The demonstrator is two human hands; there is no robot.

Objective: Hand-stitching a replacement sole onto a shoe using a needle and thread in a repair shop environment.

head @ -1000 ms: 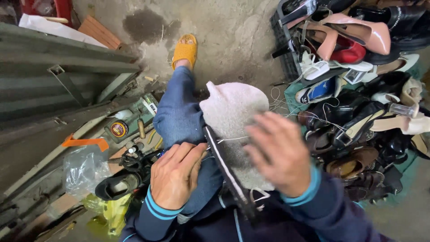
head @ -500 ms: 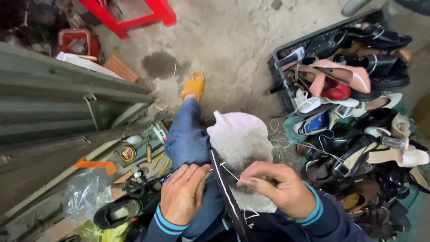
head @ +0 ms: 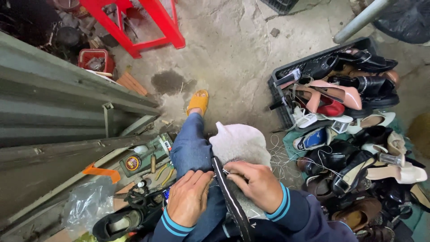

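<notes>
With the left hand pressing flat on the black-soled shoe, the right hand, pinched shut on white thread, should pull steadily taut.

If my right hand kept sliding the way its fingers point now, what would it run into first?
The right hand points left across the lap, fingertips already at the black shoe sole. Just beyond lies the left hand on the jeans-clad knee, probably the next contact, though depth is unclear.

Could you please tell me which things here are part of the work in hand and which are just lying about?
In hand: left hand, right hand, black sandal sole, white thread, grey cloth.
Lying about: shoe pile, red stool, round tin, plastic bag.
</notes>
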